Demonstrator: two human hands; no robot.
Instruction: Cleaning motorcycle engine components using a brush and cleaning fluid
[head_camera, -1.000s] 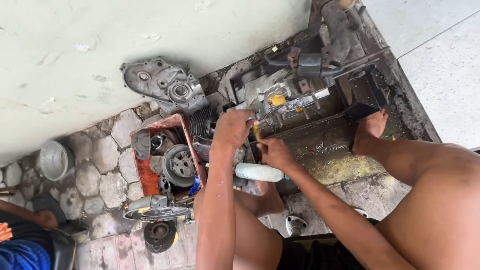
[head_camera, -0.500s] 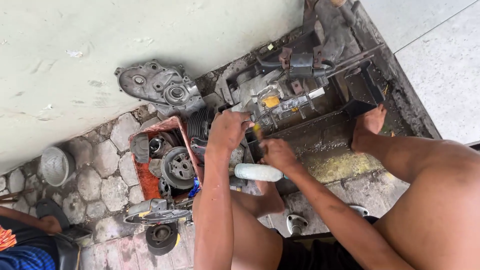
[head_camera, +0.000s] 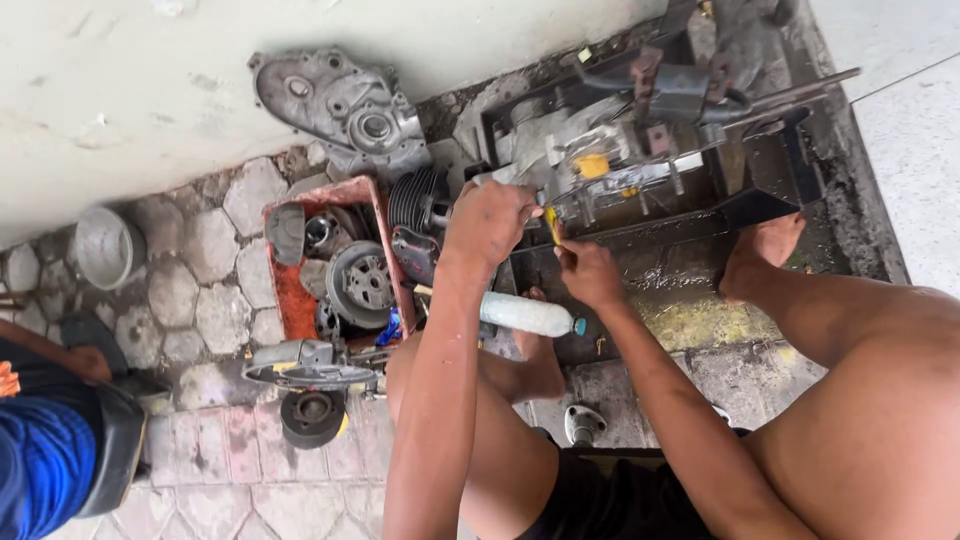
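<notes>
A greasy grey engine (head_camera: 590, 160) with a yellow cap sits in a dark metal frame (head_camera: 770, 195) on the ground. My left hand (head_camera: 490, 225) is curled over the engine's near left edge and grips it. Just to its right, my right hand (head_camera: 590, 272) holds a small yellow-handled tool (head_camera: 551, 224), its tip against the engine's lower side. A whitish plastic bottle (head_camera: 525, 315) lies under my forearms. My bare right foot (head_camera: 765, 250) rests in the wet frame.
A red tray (head_camera: 292, 310) of engine parts, with a finned cylinder (head_camera: 415, 198) beside it, lies to the left. A grey engine cover (head_camera: 340, 100) leans at the wall. A metal bowl (head_camera: 105, 245) and a person in blue (head_camera: 40, 450) are at far left.
Both hands stay at the engine in nearly the same grip. The view has shifted slightly.
</notes>
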